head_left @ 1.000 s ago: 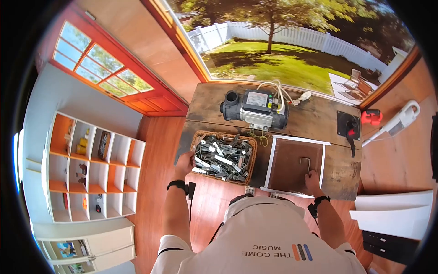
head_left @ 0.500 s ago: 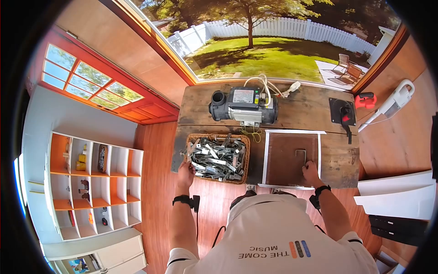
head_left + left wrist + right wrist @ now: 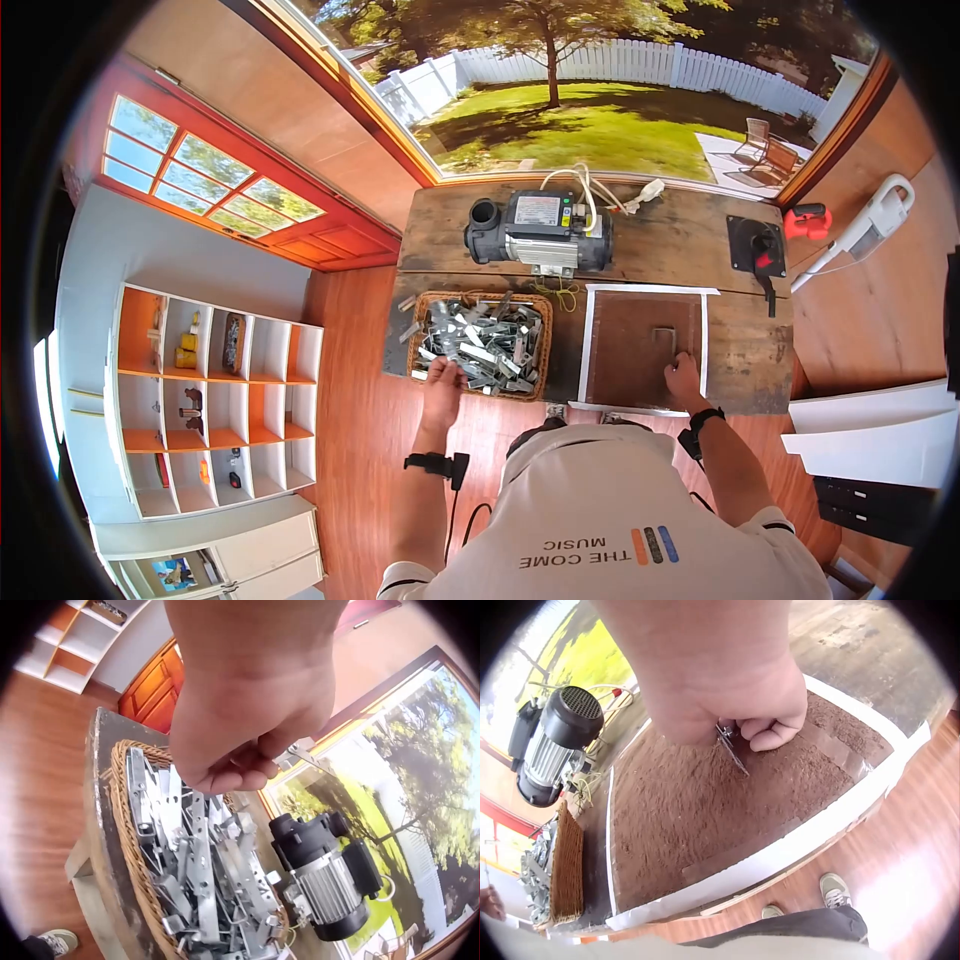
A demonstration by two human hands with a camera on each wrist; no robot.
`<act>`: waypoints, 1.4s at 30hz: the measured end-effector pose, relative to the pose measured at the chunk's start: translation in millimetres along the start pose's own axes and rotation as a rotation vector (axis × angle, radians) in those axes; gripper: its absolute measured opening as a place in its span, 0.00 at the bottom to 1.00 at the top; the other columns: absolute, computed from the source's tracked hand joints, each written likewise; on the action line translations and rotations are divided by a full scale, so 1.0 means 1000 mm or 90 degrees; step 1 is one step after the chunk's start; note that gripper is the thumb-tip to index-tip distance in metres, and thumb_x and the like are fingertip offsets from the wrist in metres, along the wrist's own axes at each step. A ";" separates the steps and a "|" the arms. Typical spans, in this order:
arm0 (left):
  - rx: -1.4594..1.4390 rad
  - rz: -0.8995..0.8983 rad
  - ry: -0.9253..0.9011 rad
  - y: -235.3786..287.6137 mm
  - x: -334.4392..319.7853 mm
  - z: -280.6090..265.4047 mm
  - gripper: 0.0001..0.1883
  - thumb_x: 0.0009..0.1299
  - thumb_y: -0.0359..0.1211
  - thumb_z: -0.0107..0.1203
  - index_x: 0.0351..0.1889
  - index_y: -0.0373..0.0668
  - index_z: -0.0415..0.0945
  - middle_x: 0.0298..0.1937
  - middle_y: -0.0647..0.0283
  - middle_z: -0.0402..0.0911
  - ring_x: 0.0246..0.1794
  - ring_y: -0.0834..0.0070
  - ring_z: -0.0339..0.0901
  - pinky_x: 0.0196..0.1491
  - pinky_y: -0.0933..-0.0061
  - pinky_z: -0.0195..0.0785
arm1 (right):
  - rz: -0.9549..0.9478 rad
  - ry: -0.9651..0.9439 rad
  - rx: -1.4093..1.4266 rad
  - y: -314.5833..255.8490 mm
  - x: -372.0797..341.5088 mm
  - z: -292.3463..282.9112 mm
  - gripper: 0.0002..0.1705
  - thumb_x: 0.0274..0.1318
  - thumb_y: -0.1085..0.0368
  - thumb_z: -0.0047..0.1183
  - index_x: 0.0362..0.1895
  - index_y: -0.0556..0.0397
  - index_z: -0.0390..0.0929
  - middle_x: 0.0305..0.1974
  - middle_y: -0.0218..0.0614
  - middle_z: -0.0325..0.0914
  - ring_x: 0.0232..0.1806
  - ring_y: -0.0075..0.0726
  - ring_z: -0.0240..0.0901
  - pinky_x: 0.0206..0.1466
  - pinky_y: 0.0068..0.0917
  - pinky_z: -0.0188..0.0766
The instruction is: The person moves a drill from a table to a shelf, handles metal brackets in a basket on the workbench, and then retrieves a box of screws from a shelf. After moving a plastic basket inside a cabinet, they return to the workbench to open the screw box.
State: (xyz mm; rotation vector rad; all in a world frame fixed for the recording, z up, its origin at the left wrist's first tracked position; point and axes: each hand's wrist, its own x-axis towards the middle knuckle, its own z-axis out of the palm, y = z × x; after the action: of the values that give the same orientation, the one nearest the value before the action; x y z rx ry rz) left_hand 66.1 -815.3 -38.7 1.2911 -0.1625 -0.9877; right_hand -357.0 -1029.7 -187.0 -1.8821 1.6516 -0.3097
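Note:
My left hand [image 3: 443, 388] is at the front rim of a wicker basket [image 3: 548, 350] heaped with metal brackets [image 3: 490, 345]. Between its thumb and fingers it pinches a metal bracket [image 3: 307, 759], blurred in the head view and partly hidden by the hand. My right hand [image 3: 683, 382] is low over a brown, soil-like panel [image 3: 625, 370] with white edging. It pinches another bent metal bracket [image 3: 664, 331]; in the right wrist view this bracket [image 3: 735, 756] points down close over the brown surface. My curled fingers [image 3: 774, 736] cover its upper end.
A pump with a motor [image 3: 540, 235] and a pale cable stands behind the basket on the wooden table [image 3: 665, 245]. A black plate with a red-and-black part [image 3: 757, 248] lies at the far right. Loose metal pieces [image 3: 408, 332] show at the basket's left rim.
My left hand has moved right from the basket's left side to its front, with a bracket in its fingers. My right hand stays over the brown panel, holding its bracket.

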 end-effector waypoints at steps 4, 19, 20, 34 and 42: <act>-0.030 -0.115 -0.045 -0.026 -0.011 0.043 0.04 0.70 0.28 0.45 0.33 0.46 0.67 0.25 0.68 0.72 0.23 0.79 0.67 0.28 0.80 0.62 | -0.013 -0.005 -0.004 0.011 0.002 0.002 0.12 0.46 0.64 0.49 0.34 0.58 0.68 0.39 0.55 0.68 0.41 0.62 0.67 0.45 0.47 0.66; 0.027 -0.269 -0.277 -0.076 -0.031 0.182 0.02 0.70 0.30 0.45 0.36 0.46 0.69 0.29 0.69 0.75 0.26 0.82 0.69 0.33 0.81 0.63 | 0.268 -0.354 0.817 -0.073 -0.007 -0.048 0.08 0.58 0.65 0.44 0.40 0.54 0.67 0.35 0.40 0.73 0.36 0.37 0.75 0.38 0.30 0.73; 0.036 -0.269 -0.278 -0.080 -0.034 0.189 0.02 0.70 0.30 0.45 0.36 0.45 0.69 0.29 0.69 0.75 0.26 0.82 0.69 0.32 0.81 0.63 | 0.257 -0.382 0.878 -0.087 -0.010 -0.054 0.08 0.59 0.66 0.44 0.41 0.54 0.66 0.37 0.40 0.73 0.38 0.37 0.75 0.41 0.31 0.73; 0.359 -0.086 -0.264 -0.090 -0.068 0.175 0.03 0.65 0.28 0.51 0.35 0.39 0.70 0.29 0.69 0.73 0.27 0.83 0.68 0.32 0.81 0.63 | 0.034 -0.507 0.685 -0.184 -0.025 -0.040 0.09 0.55 0.71 0.46 0.38 0.55 0.61 0.36 0.41 0.72 0.42 0.36 0.74 0.34 0.27 0.70; 0.399 -0.147 -0.180 -0.045 -0.083 0.090 0.12 0.69 0.35 0.46 0.44 0.38 0.72 0.33 0.65 0.76 0.30 0.81 0.72 0.34 0.81 0.66 | -0.396 -0.388 0.336 -0.256 -0.004 0.028 0.12 0.45 0.74 0.52 0.34 0.54 0.64 0.26 0.36 0.69 0.29 0.32 0.68 0.33 0.30 0.64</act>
State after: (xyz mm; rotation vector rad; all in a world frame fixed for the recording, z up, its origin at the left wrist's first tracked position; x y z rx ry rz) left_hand -62.1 -821.6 -13.9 1.7564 -0.5874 -1.3806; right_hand -133.8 -1008.7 -60.0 -1.7749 0.4980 -0.3326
